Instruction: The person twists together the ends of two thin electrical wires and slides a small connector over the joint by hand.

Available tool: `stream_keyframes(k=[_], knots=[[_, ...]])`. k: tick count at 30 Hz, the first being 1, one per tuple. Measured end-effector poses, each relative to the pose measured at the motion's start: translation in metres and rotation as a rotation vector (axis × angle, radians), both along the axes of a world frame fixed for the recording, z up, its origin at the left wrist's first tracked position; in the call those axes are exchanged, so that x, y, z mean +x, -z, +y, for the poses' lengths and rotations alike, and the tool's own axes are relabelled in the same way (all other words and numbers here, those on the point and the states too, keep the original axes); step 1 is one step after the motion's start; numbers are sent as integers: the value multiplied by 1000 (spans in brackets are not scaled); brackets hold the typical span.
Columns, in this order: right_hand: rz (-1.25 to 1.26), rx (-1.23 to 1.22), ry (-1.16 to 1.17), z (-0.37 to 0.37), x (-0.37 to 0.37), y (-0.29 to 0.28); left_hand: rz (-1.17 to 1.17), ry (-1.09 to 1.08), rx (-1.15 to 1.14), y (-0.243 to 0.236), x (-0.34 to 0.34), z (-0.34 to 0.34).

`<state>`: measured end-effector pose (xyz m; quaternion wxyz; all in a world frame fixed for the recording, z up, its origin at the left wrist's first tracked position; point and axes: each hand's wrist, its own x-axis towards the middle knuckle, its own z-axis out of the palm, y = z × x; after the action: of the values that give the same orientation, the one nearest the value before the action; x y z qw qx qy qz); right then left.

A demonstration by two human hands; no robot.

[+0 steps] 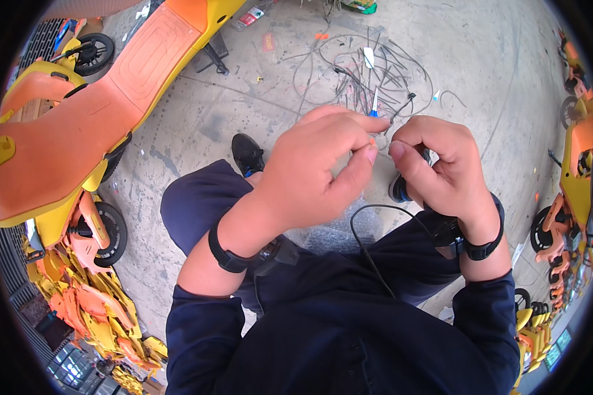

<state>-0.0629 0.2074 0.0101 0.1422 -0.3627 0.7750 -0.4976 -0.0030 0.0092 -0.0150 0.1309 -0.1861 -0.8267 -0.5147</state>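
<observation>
My left hand (pixel 319 164) is raised over my lap, its fingers curled and thumb near the index finger, beside a tiny orange piece (pixel 373 141); whatever it grips is hard to make out. Just right of it, my right hand (pixel 441 164) is closed, thumb and index pinched on something too small to name. Beyond my fingertips, scissors (pixel 374 108) with blue on the handles lie among tangled dark cables (pixel 349 72) on the concrete floor (pixel 197 112). Crumpled bubble wrap (pixel 336 234) lies between my legs.
A large yellow-and-orange scooter (pixel 145 59) fills the upper left, above stacked body panels (pixel 85 296). More scooters (pixel 573 171) line the right edge. A bottle (pixel 247 18) and a small white object (pixel 369 57) lie on the floor ahead.
</observation>
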Motion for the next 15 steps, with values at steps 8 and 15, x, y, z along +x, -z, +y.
stream_keyframes(k=[8, 15], knots=[[-538, -7, 116, -6, 6, 0, 38, 1, -29, 4, 1, 1], [-1052, 69, -58, -5, -6, -9, 50, 21, -77, 5, -3, -3]])
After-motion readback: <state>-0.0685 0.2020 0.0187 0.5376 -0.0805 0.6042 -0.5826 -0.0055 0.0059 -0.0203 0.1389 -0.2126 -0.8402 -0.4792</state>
